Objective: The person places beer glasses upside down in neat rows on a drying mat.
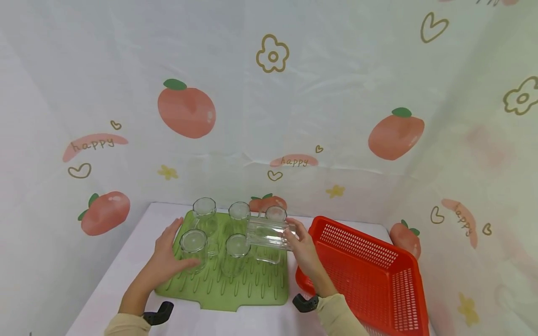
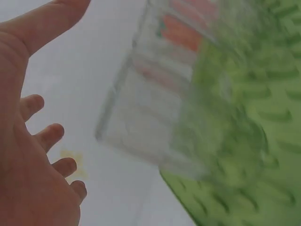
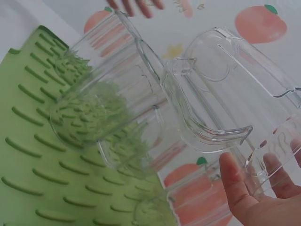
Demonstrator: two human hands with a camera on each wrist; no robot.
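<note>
My right hand (image 1: 300,242) grips a clear glass mug (image 1: 266,232) near one end, tipped onto its side above the right part of a green drying mat (image 1: 201,294). In the right wrist view, fingers and thumb (image 3: 235,183) curl about the lower end of this mug (image 3: 211,94). My left hand (image 1: 168,261) is beside the front left glass mug (image 1: 194,252), its fingers spread and its thumb overlapping the mug. From the left wrist, the hand (image 2: 33,122) shows a gap to the blurred glass. Another upright mug (image 1: 236,256) stands at the front middle.
More upright glass mugs stand along the mat's back: one at left (image 1: 205,217), one in the middle (image 1: 239,219) and one at right (image 1: 276,213), partly behind the held mug. A red plastic basket (image 1: 357,238) stands right of the mat. A patterned curtain (image 1: 294,116) hangs behind.
</note>
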